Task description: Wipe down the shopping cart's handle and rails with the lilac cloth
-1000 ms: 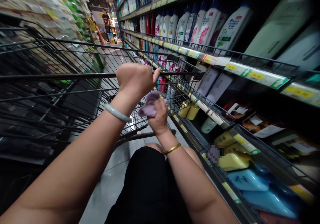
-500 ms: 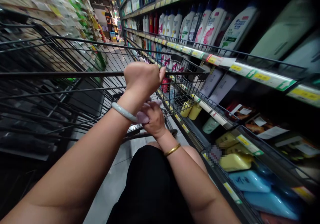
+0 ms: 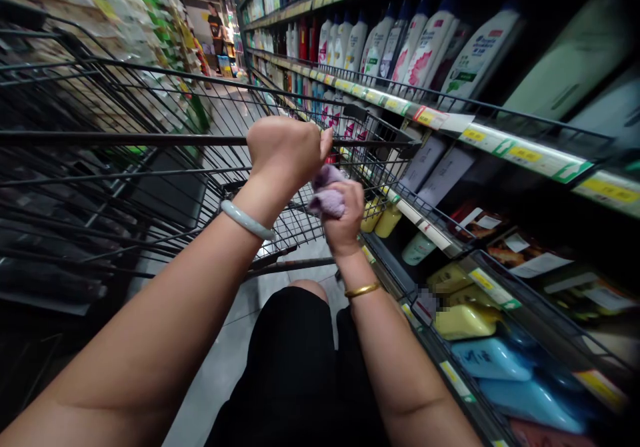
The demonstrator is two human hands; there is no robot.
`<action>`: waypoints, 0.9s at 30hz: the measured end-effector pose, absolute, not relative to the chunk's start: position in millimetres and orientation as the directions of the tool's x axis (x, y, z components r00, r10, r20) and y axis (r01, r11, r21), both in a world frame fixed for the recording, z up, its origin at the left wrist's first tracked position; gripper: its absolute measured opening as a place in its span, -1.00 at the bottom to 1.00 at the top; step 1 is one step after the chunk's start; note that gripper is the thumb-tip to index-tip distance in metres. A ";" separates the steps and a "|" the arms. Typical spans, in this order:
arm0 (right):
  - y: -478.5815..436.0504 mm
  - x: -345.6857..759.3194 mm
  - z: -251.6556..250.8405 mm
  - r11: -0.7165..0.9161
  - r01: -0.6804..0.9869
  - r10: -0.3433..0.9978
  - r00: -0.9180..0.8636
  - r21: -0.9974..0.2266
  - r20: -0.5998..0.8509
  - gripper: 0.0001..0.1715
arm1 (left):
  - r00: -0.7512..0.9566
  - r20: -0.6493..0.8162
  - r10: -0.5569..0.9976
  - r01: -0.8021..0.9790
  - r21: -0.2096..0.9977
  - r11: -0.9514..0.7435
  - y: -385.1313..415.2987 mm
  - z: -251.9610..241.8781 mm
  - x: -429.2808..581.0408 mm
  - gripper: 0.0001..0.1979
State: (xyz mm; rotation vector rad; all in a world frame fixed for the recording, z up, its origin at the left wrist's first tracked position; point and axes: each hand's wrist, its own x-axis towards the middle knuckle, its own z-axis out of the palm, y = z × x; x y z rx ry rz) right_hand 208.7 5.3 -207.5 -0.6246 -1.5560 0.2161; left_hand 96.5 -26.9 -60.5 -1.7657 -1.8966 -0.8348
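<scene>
My left hand (image 3: 286, 146), with a pale bangle at its wrist, is wrapped round the black top rail of a wire shopping cart (image 3: 165, 139). Just to the right and lower, my right hand (image 3: 350, 215) grips a bunched purple cloth (image 3: 329, 197) close to the cart's wire side. A gold bangle (image 3: 362, 290) circles my right wrist. The cart's basket spreads out in front of me, and its bare wire mesh shows below my left hand. My left fingertips are hidden behind the hand.
Shelves (image 3: 525, 150) of shampoo bottles (image 3: 431, 47) run along the right, with yellow and blue bottles (image 3: 493, 360) low down. Hanging packets (image 3: 120, 20) line the left. A person (image 3: 216, 28) stands far down the aisle. My black-clad legs (image 3: 285, 360) are below.
My right hand has moved right and up with the purple cloth, from below my left wrist to the right of it. My left hand stays on the rail.
</scene>
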 end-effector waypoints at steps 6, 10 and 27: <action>-8.5 180.4 -210.8 0.850 0.212 0.523 -0.231 -0.482 0.820 -0.68 | -0.083 0.700 0.709 0.994 0.114 0.004 -25.0 -62.6 92.9 -0.24; 17.8 196.9 -207.3 0.754 0.088 0.623 0.215 -0.651 0.752 -0.70 | -0.072 0.688 0.722 0.996 0.092 0.012 -25.5 -62.1 92.0 -0.22; 4.6 193.1 -205.5 0.799 0.193 0.534 0.208 -0.569 0.820 -0.69 | -0.075 0.682 0.727 0.997 0.078 0.030 -25.8 -61.2 94.3 -0.24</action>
